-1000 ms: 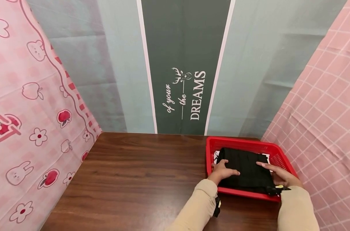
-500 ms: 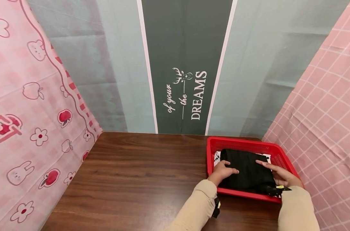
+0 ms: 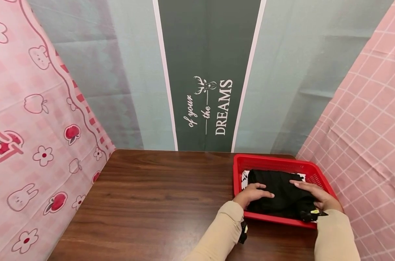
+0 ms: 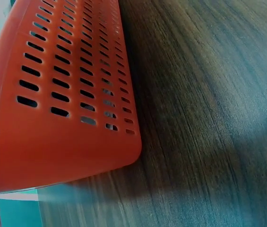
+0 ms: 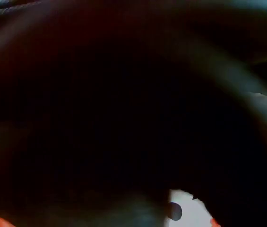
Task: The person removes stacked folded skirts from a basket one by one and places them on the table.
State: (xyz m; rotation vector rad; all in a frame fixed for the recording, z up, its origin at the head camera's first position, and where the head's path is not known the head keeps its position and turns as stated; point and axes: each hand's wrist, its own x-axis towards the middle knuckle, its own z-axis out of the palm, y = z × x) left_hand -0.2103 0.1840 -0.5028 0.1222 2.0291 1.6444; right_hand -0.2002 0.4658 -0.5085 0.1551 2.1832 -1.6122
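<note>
A folded black cloth [image 3: 278, 188] lies in the red basket [image 3: 278, 219] in the head view, its kind of garment not clear. My left hand [image 3: 252, 194] holds its left side, with thumb and a finger on top and the other fingers hidden. At the right side my right hand [image 3: 318, 194] grips it, one digit stretched over the top and the rest mostly out of sight. White cloth with black marks [image 3: 244, 178] peeks out beneath. The right wrist view is mostly dark and blurred, with a bit of white dotted cloth [image 5: 187, 210] low down.
The basket stands at the right rear of a brown wooden table [image 3: 151, 203]. In the left wrist view its slotted wall [image 4: 67, 94] rises beside the table top. A pink checked curtain [image 3: 363, 145] hangs close to its right side.
The black cloth has sunk a little into the basket and its front right part has become more rumpled. My left hand has shifted slightly right; my right hand stays nearly in place.
</note>
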